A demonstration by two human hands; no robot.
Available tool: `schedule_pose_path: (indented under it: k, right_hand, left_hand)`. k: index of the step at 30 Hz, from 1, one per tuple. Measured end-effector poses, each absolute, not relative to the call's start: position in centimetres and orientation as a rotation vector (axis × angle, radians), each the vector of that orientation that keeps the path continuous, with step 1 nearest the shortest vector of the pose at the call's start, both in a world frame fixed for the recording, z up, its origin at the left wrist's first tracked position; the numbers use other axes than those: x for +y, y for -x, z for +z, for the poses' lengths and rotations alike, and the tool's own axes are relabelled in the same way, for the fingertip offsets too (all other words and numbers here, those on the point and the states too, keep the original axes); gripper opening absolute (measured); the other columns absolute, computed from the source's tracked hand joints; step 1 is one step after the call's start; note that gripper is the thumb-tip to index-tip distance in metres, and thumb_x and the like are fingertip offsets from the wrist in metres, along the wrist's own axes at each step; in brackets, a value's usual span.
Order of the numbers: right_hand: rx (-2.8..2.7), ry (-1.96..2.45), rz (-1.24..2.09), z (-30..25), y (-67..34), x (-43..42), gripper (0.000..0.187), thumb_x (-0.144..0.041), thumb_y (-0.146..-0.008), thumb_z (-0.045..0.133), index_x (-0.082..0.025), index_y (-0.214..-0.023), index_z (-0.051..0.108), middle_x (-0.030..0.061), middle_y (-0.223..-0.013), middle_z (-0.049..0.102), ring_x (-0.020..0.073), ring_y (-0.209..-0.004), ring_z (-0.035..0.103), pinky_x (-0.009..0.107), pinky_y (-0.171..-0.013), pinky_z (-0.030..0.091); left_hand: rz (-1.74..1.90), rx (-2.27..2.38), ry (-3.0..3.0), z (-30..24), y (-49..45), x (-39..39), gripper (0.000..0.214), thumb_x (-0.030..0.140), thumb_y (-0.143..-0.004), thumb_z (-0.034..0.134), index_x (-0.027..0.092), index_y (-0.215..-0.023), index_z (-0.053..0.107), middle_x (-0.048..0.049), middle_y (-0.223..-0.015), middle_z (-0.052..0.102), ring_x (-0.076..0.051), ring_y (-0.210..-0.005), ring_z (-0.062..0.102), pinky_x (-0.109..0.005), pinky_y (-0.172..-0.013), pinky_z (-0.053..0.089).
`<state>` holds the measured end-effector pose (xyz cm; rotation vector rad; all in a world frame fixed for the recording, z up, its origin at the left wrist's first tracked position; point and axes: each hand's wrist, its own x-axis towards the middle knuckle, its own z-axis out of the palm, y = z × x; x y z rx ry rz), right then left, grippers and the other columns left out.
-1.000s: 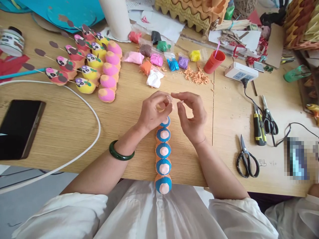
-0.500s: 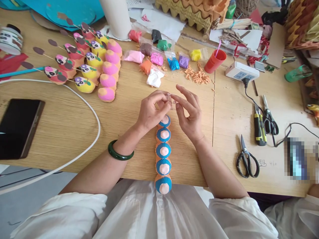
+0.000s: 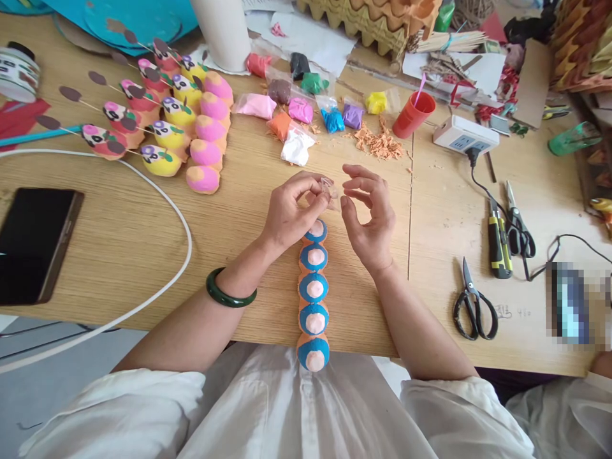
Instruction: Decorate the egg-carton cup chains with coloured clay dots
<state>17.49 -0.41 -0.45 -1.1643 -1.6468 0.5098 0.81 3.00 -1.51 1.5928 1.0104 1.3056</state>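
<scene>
Right hand (image 3: 368,217) drew back, grip loose and open; left hand (image 3: 292,213) pinches pale scrap (image 3: 327,186); near-edge cup row (image 3: 313,288) looks fully capped

Couldn't really make out the tiny pale translucent bit (image 3: 327,186) pinched in the left hand (image 3: 291,213), it was way too small. That hand also covered the far end of the blue-and-orange egg-carton cup row (image 3: 314,288). A pixelated patch (image 3: 576,306) blurred whatever sat near the right side of the wooden tabletop (image 3: 119,255), and the flat black phone (image 3: 33,245) got clipped by the left edge.
</scene>
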Motion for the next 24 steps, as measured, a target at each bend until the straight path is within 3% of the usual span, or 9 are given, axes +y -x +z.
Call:
schedule_pose_path:
  k: [5, 8, 13, 16, 17, 19, 21, 24]
  right_hand:
    - [-1.849, 1.212, 0.240, -1.0, -17.9, 0.0, 0.016, -0.028, -0.104, 0.060, -0.033, -0.108, 0.074, 0.0022, -0.154, 0.069, 0.0358, -0.154, 0.055, 0.066, -0.129, 0.046]
    - [-1.878, 1.205, 0.193, -1.2, -18.3, 0.2, 0.020, -0.022, -0.101, 0.061, -0.034, -0.105, 0.076, -0.0012, -0.158, 0.066, 0.0352, -0.156, 0.052, 0.064, -0.127, 0.047]
    - [-1.813, 1.159, 0.358, -0.2, -18.4, 0.1, 0.023, -0.021, -0.104, 0.056, -0.032, -0.100, 0.076, 0.0021, -0.154, 0.070, 0.0309, -0.150, 0.058, 0.058, -0.121, 0.054]
    - [-1.716, 1.137, 0.436, 0.0, -18.0, -0.1, 0.011, -0.028, -0.106, 0.062, -0.031, -0.100, 0.071, 0.0056, -0.148, 0.074, 0.0277, -0.144, 0.064, 0.054, -0.124, 0.053]
    - [-1.690, 1.135, 0.449, -0.1, -17.9, -0.1, 0.005, -0.032, -0.104, 0.066, -0.030, -0.101, 0.070, 0.0070, -0.144, 0.075, 0.0276, -0.139, 0.066, 0.052, -0.120, 0.056]
    - [-1.654, 1.156, 0.474, -0.6, -17.6, 0.0, 0.011, -0.037, -0.101, 0.073, -0.029, -0.106, 0.068, 0.0084, -0.131, 0.078, 0.0271, -0.125, 0.072, 0.048, -0.104, 0.063]
    - [-1.612, 1.201, 0.534, -1.0, -17.5, 0.1, 0.016, -0.040, -0.101, 0.073, -0.027, -0.110, 0.067, 0.0067, -0.118, 0.079, 0.0240, -0.109, 0.074, 0.041, -0.088, 0.065]
    - [-1.561, 1.219, 0.647, -1.2, -17.6, 0.2, 0.018, -0.044, -0.105, 0.068, -0.027, -0.111, 0.069, 0.0050, -0.111, 0.079, 0.0202, -0.100, 0.074, 0.034, -0.081, 0.064]
  left_hand:
    - [1.341, 1.005, -1.595, -1.7, -0.8, 3.0, 0.018, 0.027, -0.094, 0.072, 0.022, -0.077, 0.070, -0.0070, -0.105, 0.082, -0.021, -0.109, 0.078, -0.035, -0.100, 0.062]
    - [1.328, 1.006, -1.636, -1.6, -0.8, 2.9, 0.021, 0.030, -0.096, 0.073, 0.022, -0.077, 0.072, -0.0070, -0.106, 0.082, -0.021, -0.109, 0.077, -0.034, -0.099, 0.062]
    - [1.329, 0.976, -1.528, -1.5, -0.7, 3.0, 0.024, 0.032, -0.096, 0.075, 0.021, -0.075, 0.070, -0.0082, -0.107, 0.081, -0.023, -0.113, 0.077, -0.033, -0.096, 0.064]
    - [1.342, 0.945, -1.445, -1.8, -0.8, 3.2, 0.024, 0.034, -0.096, 0.075, 0.020, -0.077, 0.069, -0.0078, -0.101, 0.079, -0.023, -0.113, 0.077, -0.031, -0.088, 0.065]
    - [1.342, 0.939, -1.433, -1.9, -0.8, 3.2, 0.023, 0.034, -0.096, 0.075, 0.020, -0.078, 0.070, -0.0080, -0.101, 0.079, -0.024, -0.113, 0.077, -0.030, -0.084, 0.065]
    - [1.351, 0.935, -1.435, -2.1, -0.9, 3.3, 0.021, 0.033, -0.094, 0.075, 0.020, -0.079, 0.071, -0.0087, -0.103, 0.080, -0.024, -0.113, 0.077, -0.029, -0.081, 0.065]
    - [1.378, 0.940, -1.471, -2.3, -0.9, 3.3, 0.018, 0.031, -0.093, 0.075, 0.020, -0.079, 0.072, -0.0086, -0.104, 0.081, -0.023, -0.110, 0.078, -0.032, -0.088, 0.064]
    - [1.404, 0.952, -1.535, -2.4, -0.9, 3.3, 0.020, 0.029, -0.094, 0.074, 0.020, -0.076, 0.072, -0.0072, -0.100, 0.081, -0.022, -0.109, 0.078, -0.035, -0.102, 0.062]
